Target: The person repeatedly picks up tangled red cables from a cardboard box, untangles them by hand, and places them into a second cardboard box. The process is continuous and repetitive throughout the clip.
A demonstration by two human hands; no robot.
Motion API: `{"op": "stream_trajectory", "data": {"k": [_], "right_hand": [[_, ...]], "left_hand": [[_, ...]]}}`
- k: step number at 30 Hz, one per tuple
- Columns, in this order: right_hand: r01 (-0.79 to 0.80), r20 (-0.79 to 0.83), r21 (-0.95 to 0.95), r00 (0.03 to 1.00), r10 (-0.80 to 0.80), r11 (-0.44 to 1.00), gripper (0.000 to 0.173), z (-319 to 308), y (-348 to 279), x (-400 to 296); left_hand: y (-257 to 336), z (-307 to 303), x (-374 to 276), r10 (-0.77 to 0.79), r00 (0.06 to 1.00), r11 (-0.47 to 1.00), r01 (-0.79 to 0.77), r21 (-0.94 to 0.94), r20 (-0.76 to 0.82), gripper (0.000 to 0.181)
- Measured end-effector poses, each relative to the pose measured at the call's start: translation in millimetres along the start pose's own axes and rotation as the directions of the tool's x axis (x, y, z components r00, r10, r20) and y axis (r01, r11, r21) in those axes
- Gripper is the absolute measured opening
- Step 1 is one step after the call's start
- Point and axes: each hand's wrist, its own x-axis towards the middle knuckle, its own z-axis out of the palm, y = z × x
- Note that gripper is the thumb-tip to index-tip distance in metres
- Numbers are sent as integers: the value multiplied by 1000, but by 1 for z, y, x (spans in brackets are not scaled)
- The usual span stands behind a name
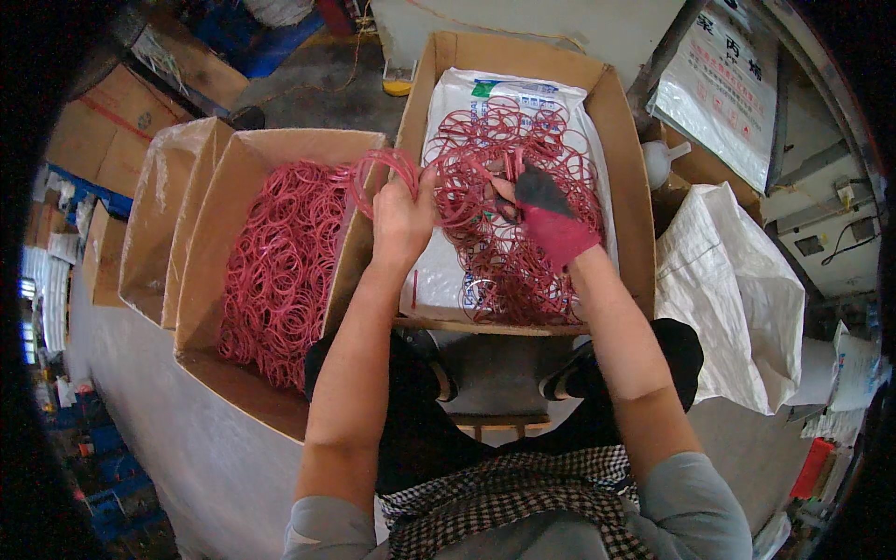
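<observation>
My bare left hand (404, 217) is closed around a bunch of thin pink plastic rings (381, 168). It is above the left edge of the middle cardboard box (633, 210). My right hand (549, 210) wears a pink and black glove with bare fingertips showing. Those fingertips pinch pink rings in the tangled heap (518, 280); exactly how many is hidden by the glove. Beneath the heap is a white printed plastic sack (437, 287), flat inside the middle box. More pink rings (280, 266) fill the cardboard box on the left (192, 308).
A plastic-lined carton (150, 231) stands beyond the left box. To the right are a white woven sack (731, 294), a white funnel (658, 162) and a hanging printed sack (721, 98). My knees (675, 357) flank the middle box's near edge.
</observation>
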Motion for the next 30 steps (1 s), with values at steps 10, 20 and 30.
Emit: {"op": "stream_trajectory", "data": {"k": [10,20,30], "right_hand": [[29,242,614,944,-223,789,29,-65,23,9],[26,234,-112,972,1,993,36,-1,10,10],[51,-468,-405,846,-255,913,33,33,57,33]], "left_hand": [[22,-27,2,-131,826,776,429,-461,548,23],[15,15,-11,10,974,936,71,-346,227,24],[30,18,-22,-283,913,808,391,-440,293,23]]}}
